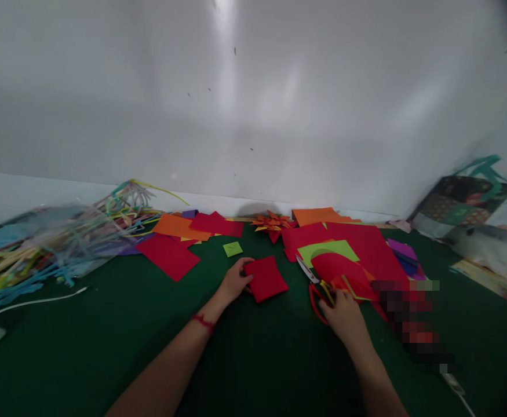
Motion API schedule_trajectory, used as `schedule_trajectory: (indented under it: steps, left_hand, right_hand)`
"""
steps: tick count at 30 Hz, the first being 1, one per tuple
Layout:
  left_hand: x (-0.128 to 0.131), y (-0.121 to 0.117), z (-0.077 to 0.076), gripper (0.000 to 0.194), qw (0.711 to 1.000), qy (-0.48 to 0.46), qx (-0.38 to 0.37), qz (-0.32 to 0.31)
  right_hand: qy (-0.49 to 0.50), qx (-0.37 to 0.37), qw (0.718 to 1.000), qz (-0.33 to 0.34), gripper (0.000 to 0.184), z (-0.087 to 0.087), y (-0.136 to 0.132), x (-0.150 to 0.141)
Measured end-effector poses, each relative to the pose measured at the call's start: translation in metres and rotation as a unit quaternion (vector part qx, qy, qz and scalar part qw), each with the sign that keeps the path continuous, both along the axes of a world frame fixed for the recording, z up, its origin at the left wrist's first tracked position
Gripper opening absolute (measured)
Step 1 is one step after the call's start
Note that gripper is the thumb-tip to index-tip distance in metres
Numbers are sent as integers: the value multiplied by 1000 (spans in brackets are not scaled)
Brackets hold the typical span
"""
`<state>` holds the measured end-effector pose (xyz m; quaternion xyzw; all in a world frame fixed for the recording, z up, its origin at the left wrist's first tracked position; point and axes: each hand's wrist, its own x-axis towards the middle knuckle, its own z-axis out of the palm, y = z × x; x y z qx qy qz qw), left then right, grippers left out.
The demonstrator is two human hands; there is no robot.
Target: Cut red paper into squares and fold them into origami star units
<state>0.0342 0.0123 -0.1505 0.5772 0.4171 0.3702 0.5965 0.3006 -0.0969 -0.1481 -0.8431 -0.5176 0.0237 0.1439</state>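
Observation:
My left hand [237, 280] pinches the left edge of a red square of paper [265, 279], thumb on top and the other fingers partly beneath. My right hand [342, 310] is closed at the handles of a pair of scissors [309, 270] with red and yellow grips. Their blades are slightly apart and point to the upper left. Just behind the scissors lie a curved red piece of paper [335, 266] and a lime green sheet [344, 250]. A small green paper square [233, 249] rests beyond my left hand.
Large red sheets [375, 246] spread at the right, with a folded paper flower [272, 223] by the wall. Red and orange papers [168, 258] lie left. Bundled coloured pipe cleaners [31, 266] fill the far left. A bag [457, 200] stands at the right.

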Motion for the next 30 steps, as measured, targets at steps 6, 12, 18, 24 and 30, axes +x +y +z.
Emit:
schedule_trajectory:
  steps: [6,12,18,24,30]
  left_hand:
    - [0,1,0,33,1000,-8,-7,0]
    - [0,8,-5,24,998,-44,-44,-11]
    - [-13,11,0,29,986,-135,-92,-34]
    - [-28,8,11,29,967,-214,-121,-63]
    - [-27,10,4,26,963,-218,-146,-56]
  right_hand:
    - [123,-16,992,-21,47,4,10,-10]
    - [188,35,981,-41,31,7,6,-7]
    - [425,192,883,48,39,6,13,-44]
    - [571,262,775,75,37,10,41,-82]
    - [616,279,735,41,33,2,66,-104]
